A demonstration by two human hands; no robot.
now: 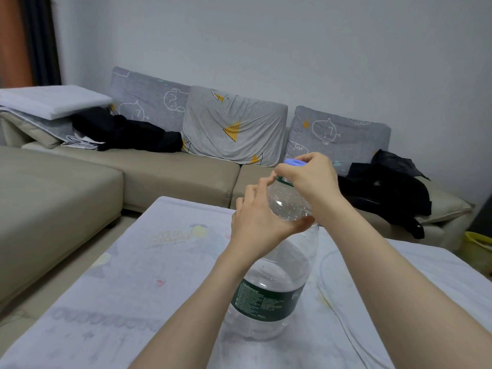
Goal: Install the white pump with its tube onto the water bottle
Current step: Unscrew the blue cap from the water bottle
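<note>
**A:** What do you see?

**B:** I see a big clear plastic water bottle [269, 296] with a dark green label. It stands upright on the table [127, 275], which has a pale printed cloth over it. A thin clear tube [323, 272] lies on the cloth just to the right of it.

**A:** What are my hands doing?

**B:** My left hand [257, 222] wraps around the bottle's rounded shoulder, fingers closed on it. My right hand [310, 178] is at the top, fingers pinched around the blue cap [294, 162] on the neck.

**A:** Where is the white pump?

**B:** I cannot see it. I think the cap has to come off first.

**A:** How will the bottle feel?

**B:** It looks partly full, so I think it is heavy and will stay put. The walls look thin and soft, so a hard squeeze could dent them or push water out once it is open. There are drops inside the top, and the plastic may be slippery. I would hold it at the shoulder, near the stiff neck, and twist only the cap.
</note>
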